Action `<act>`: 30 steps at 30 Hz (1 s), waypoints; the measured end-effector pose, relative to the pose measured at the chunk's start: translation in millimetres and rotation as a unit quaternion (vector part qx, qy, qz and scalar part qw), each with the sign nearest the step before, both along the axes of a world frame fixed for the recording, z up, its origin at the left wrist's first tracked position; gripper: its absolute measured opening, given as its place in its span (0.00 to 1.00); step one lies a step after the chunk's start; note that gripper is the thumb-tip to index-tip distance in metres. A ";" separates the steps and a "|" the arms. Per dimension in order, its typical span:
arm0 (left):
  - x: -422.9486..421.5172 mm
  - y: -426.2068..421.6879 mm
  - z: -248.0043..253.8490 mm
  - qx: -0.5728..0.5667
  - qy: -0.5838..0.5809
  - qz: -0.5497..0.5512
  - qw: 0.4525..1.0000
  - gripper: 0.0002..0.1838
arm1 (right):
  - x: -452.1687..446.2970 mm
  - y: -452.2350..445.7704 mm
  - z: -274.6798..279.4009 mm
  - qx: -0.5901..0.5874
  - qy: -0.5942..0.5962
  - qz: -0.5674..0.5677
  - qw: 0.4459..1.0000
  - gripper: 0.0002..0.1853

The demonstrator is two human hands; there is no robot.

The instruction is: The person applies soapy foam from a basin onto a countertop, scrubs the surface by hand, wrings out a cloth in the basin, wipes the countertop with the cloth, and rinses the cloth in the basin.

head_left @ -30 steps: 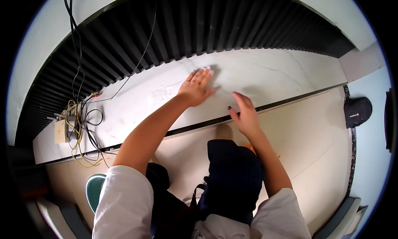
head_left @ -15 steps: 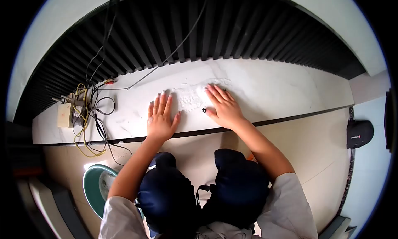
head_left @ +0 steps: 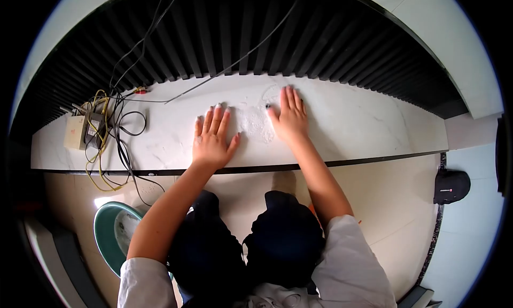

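My left hand (head_left: pixel 212 139) lies palm down on a white marble-look ledge (head_left: pixel 374 121), fingers stretched out and apart, with white suds on the fingertips. To its right a patch of foamy, bubbly liquid (head_left: pixel 256 123) wets the surface. My right hand (head_left: pixel 291 118) rests flat at the right side of that patch, fingers pointing toward the slatted back and thumb held out over the foam. A thin wet ring shows beside its fingers. Neither hand visibly holds anything; what might be beneath the right palm is hidden.
Tangled black and yellow cables (head_left: pixel 115 131) and a boxy adapter (head_left: pixel 77 131) lie on the ledge's left end. Black vertical slats (head_left: pixel 240 35) rise behind. A green basin (head_left: pixel 104 238) of sudsy water stands on the floor at left, a black bag (head_left: pixel 452 186) at far right.
The right hand has slid back toward the slats and turned more upright, smearing the foam patch. The left hand stays flat on the ledge. The whole view has shifted slightly.
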State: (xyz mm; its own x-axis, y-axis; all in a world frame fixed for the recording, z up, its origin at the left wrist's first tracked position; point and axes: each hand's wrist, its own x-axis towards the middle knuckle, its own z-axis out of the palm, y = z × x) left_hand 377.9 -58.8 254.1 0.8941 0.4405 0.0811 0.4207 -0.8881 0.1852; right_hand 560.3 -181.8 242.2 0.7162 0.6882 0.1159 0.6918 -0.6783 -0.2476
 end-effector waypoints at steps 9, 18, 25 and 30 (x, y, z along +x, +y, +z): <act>-21.4 10.6 -5.2 -0.020 -0.044 0.001 0.999 0.30 | -43.3 -17.9 12.9 -0.056 -0.022 0.166 0.984 0.35; -7.2 46.1 -8.0 0.017 -0.069 0.050 0.996 0.32 | -62.4 21.9 15.7 -0.024 -0.027 0.301 0.953 0.35; -61.4 25.3 -7.3 0.013 -0.052 0.145 0.988 0.33 | -39.3 -27.3 4.5 -0.027 -0.024 0.097 0.995 0.36; -36.3 28.3 -1.9 0.001 -0.061 -0.001 0.998 0.31 | -72.8 -7.5 12.6 0.024 -0.017 0.256 0.966 0.35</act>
State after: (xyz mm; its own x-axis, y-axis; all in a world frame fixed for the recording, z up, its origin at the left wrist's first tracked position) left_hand 341.7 -30.5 252.2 0.8781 0.4386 0.1912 0.3933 -0.8893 0.2334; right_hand 487.5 -189.3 254.8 0.2776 0.9449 0.1737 0.9422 -0.2325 -0.2412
